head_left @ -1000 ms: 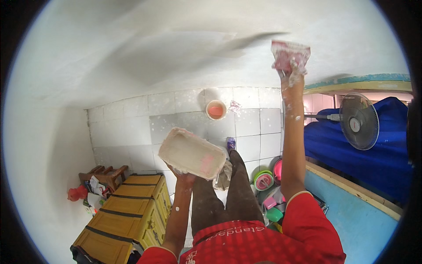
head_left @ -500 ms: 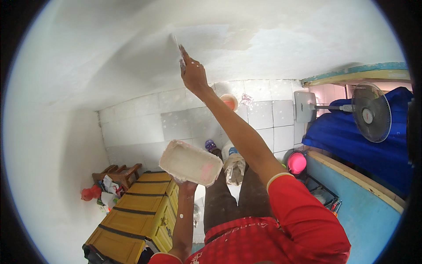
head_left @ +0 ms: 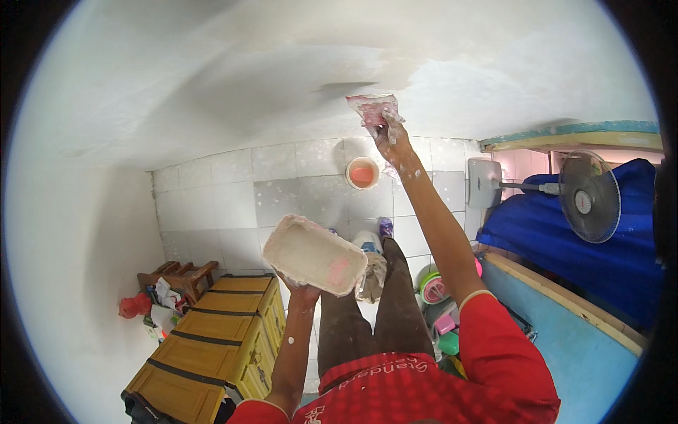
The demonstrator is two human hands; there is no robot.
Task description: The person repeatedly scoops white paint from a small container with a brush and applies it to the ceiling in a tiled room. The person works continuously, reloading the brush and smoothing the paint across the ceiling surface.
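Note:
My left hand (head_left: 301,291) supports a rectangular plastic tub (head_left: 311,253) from below, its palm mostly hidden under it. White paste coats the tub's inside, with a pink patch near the right end. Stretched out ahead, my right hand (head_left: 392,138) pinches a flat pinkish putty spreader (head_left: 374,109) smeared with white paste. Its broad face shows and its far edge is close to the white wall (head_left: 233,106); whether it touches cannot be made out. Damp-looking darker patches mark the wall near the spreader. White spots dot both forearms.
A small bucket (head_left: 362,173) with orange-pink contents stands on the spattered tiles (head_left: 282,201). A sack (head_left: 371,272) sits by my legs. Yellow drawers (head_left: 212,332) and a wooden stool (head_left: 185,280) are left; a fan (head_left: 590,196), blue cloth (head_left: 522,212) and light-blue panel (head_left: 558,339) are right.
My right hand has moved right and slightly down along the wall, turning the spreader from edge-on to face-on. The tub in my left hand has shifted slightly right.

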